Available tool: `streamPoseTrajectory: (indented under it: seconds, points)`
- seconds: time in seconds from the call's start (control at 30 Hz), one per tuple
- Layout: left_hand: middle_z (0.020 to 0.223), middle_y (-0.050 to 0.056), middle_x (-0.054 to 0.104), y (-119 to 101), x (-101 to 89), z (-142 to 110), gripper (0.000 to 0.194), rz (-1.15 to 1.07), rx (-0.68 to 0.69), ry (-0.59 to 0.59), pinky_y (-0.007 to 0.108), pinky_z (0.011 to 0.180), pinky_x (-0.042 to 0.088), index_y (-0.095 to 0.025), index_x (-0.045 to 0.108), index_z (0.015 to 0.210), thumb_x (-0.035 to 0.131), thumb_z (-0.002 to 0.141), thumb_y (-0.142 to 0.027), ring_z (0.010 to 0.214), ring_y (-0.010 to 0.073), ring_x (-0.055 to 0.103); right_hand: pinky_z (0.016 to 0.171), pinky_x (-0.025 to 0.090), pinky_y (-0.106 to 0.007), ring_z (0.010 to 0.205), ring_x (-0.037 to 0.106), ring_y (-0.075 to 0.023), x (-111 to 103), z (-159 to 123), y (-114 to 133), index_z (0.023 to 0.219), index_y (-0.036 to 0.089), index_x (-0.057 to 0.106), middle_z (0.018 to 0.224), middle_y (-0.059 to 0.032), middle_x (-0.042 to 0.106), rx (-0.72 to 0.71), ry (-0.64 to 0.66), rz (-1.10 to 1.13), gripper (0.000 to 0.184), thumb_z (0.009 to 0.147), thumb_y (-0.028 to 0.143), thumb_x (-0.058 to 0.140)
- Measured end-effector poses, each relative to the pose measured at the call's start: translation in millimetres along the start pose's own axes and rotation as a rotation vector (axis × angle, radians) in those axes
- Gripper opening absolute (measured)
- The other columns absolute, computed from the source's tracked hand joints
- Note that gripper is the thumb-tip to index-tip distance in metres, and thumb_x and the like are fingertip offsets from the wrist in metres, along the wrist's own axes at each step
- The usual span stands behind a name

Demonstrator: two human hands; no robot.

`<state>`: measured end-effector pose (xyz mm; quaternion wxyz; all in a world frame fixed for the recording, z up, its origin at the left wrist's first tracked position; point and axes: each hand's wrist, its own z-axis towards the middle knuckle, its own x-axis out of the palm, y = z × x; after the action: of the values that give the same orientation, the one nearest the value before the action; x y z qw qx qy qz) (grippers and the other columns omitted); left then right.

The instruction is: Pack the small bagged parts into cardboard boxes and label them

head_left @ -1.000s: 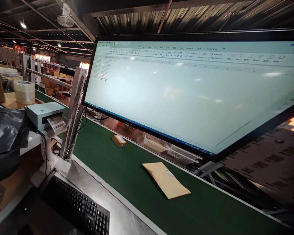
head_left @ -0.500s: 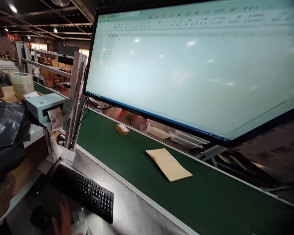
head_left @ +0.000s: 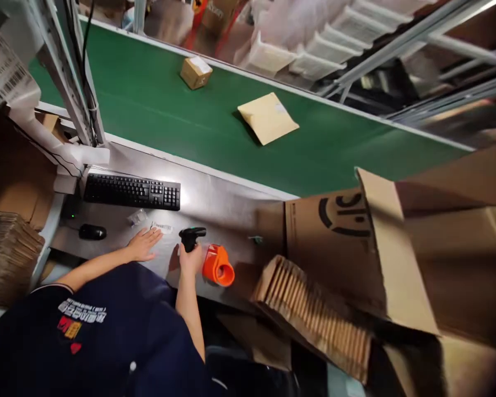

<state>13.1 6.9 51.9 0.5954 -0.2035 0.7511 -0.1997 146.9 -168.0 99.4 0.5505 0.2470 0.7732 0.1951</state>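
My left hand [head_left: 144, 244] lies flat on the metal table, fingers stretched out, its fingertips touching a small white printed label [head_left: 165, 227]. Just beyond it is a small clear plastic bag [head_left: 138, 216], its contents too small to tell. My right hand [head_left: 190, 260] is wrapped round the grip of a black handheld barcode scanner [head_left: 192, 234], held upright to the right of the label. Close to the right of that hand stands an orange tape dispenser [head_left: 218, 266].
A black keyboard [head_left: 132, 190] and mouse [head_left: 92, 232] sit at the left. Behind runs a green conveyor belt [head_left: 149, 82] carrying a small brown box [head_left: 195, 73] and a padded envelope [head_left: 268, 118]. Folded cardboard [head_left: 314, 314] and a large open carton [head_left: 330, 237] take up the right.
The view has tilted down and right, so the monitor is out of sight. My right hand with the scanner, the tape dispenser and the cartons now show. The blurred hand near the mouse is gone.
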Motion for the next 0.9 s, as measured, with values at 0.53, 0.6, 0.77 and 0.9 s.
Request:
streamPoseTrajectory:
  seconds: [0.53,0.6,0.77,0.9]
  points:
    - [0.164,0.023,0.049,0,14.2,10,0.076,0.131,0.049,-0.035,0.048,0.120,0.030,-0.008,0.037,0.165,0.046,0.104,-0.051,0.151,0.0379,0.040,0.043,0.041,-0.023,0.046,0.049,-0.0098,-27,-35,60,0.078,0.022,0.056,0.059,0.0067,0.053,0.315,0.554,0.446,0.051,0.073,0.066,0.080]
    - [0.159,0.023,0.052,-1,12.7,9,0.074,0.127,0.064,-0.029,0.047,0.117,0.032,-0.007,0.038,0.164,0.043,0.105,-0.051,0.148,0.0381,0.041,0.042,0.040,-0.022,0.045,0.049,-0.0095,-31,-40,67,0.075,0.022,0.055,0.055,0.0076,0.051,0.332,0.569,0.463,0.054,0.069,0.068,0.084]
    - [0.163,0.024,0.047,-1,11.6,8,0.075,0.126,0.090,-0.051,0.046,0.114,0.032,-0.006,0.036,0.165,0.043,0.105,-0.050,0.146,0.0376,0.041,0.045,0.044,-0.023,0.047,0.052,-0.0114,-47,-45,73,0.080,0.023,0.055,0.052,0.0070,0.053,0.323,0.535,0.447,0.058,0.068,0.071,0.085]
    - [0.165,0.026,0.044,-2,11.3,9,0.074,0.078,0.093,-0.053,0.045,0.117,0.032,-0.001,0.037,0.163,0.047,0.104,-0.045,0.148,0.0383,0.039,0.047,0.046,-0.026,0.050,0.054,-0.0150,-54,-50,61,0.083,0.024,0.057,0.054,0.0053,0.053,0.332,0.475,0.433,0.059,0.069,0.076,0.080]
